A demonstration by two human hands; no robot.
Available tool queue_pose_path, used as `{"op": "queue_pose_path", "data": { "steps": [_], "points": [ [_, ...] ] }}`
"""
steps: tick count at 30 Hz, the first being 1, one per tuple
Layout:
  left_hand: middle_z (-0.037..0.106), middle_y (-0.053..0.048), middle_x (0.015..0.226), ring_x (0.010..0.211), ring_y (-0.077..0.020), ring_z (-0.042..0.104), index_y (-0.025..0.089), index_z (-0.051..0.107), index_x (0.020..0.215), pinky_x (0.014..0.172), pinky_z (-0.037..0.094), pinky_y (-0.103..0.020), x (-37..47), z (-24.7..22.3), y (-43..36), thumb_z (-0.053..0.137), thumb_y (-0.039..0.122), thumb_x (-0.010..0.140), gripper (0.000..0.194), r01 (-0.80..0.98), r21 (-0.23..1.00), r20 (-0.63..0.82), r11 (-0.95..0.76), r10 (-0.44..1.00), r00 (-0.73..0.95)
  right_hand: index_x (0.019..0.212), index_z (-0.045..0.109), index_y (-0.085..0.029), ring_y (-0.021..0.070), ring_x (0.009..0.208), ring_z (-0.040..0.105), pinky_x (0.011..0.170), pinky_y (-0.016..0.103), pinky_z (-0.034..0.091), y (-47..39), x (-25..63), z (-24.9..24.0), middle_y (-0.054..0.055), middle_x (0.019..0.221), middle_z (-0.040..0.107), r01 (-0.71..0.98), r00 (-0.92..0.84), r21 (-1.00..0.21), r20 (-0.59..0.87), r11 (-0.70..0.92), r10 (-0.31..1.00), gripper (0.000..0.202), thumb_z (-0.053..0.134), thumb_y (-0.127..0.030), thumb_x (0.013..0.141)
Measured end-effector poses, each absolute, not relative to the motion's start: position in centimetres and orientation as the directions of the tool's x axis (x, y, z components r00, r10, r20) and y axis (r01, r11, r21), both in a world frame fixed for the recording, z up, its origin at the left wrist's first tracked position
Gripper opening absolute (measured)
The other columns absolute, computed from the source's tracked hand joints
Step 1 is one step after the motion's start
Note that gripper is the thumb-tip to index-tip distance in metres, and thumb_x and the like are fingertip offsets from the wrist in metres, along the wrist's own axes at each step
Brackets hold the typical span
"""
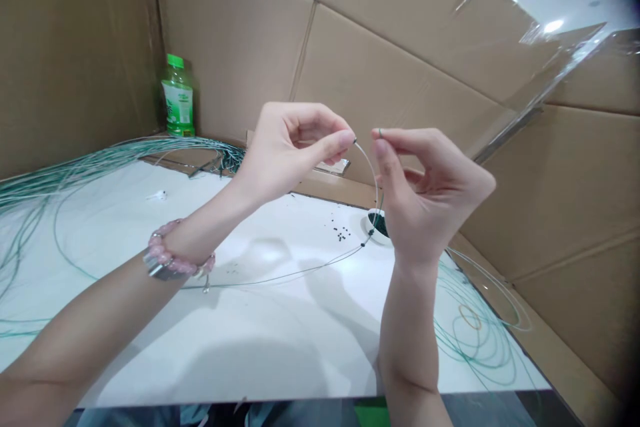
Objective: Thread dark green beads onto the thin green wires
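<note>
My left hand [293, 153] pinches the end of a thin white wire [373, 170] between thumb and forefinger, a tiny dark piece showing at the fingertips. Across a small gap, my right hand [430, 193] pinches a thin green wire [381, 133] whose tip pokes up over the forefinger. Both wires curve down and come together at small dark pieces [367, 240], then run left as a pair low over the white table surface [280, 347]. Behind my right hand stands a small white bowl [367, 223] of dark green bits, partly hidden. Loose dark bits [341, 233] lie beside it.
Long bundled green and white wires [125, 160] spread over the left side. Coiled green wires [480, 327] lie at the right edge. A green bottle [179, 103] stands in the back left corner. Cardboard walls [400, 67] enclose the table. A small white object [159, 195] sits left.
</note>
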State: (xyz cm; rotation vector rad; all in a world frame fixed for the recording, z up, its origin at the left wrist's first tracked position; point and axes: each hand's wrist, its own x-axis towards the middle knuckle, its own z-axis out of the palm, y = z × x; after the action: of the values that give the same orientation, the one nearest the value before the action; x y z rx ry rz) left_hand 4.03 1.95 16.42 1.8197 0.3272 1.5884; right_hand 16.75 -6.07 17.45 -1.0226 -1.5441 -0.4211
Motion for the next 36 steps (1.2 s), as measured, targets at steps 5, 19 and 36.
{"op": "queue_pose_path", "data": {
  "steps": [5,19,36],
  "points": [
    [0.06,0.001,0.059,0.057,-0.0091,0.06,0.013,0.063,0.071,0.061,0.053,-0.023,4.02,16.36,2.18,0.065,0.024,0.076,0.012,-0.241,0.649,0.761,-0.722,0.605,0.234,0.083,0.065,-0.027,0.0156,0.072,0.064,0.056,0.027,0.056,-5.94,17.07,17.26,0.0,0.079,0.067,0.84,0.006,-0.154,0.962,0.52,0.274,0.011,0.059,-0.018,0.083],
    [0.061,0.001,0.059,0.058,-0.0107,0.06,0.015,0.064,0.069,0.059,0.051,-0.024,4.14,16.4,1.91,0.064,0.027,0.075,0.014,-0.253,0.654,0.756,-0.713,0.605,0.249,0.075,0.064,-0.027,0.0134,0.065,0.059,0.055,0.026,0.054,-5.83,16.69,17.32,0.002,0.074,0.064,0.874,-0.048,-0.142,0.926,0.464,0.374,0.017,0.054,-0.016,0.083],
    [0.065,0.0,0.062,0.058,-0.0095,0.06,0.018,0.067,0.069,0.057,0.051,-0.02,4.06,15.97,2.19,0.068,0.024,0.074,0.008,-0.278,0.623,0.782,-0.732,0.574,0.243,0.077,0.067,-0.026,0.0122,0.063,0.06,0.058,0.027,0.055,-5.56,17.12,17.12,-0.002,0.072,0.066,0.843,-0.082,-0.12,0.935,0.524,0.345,0.014,0.06,-0.014,0.079]
  ]
}}
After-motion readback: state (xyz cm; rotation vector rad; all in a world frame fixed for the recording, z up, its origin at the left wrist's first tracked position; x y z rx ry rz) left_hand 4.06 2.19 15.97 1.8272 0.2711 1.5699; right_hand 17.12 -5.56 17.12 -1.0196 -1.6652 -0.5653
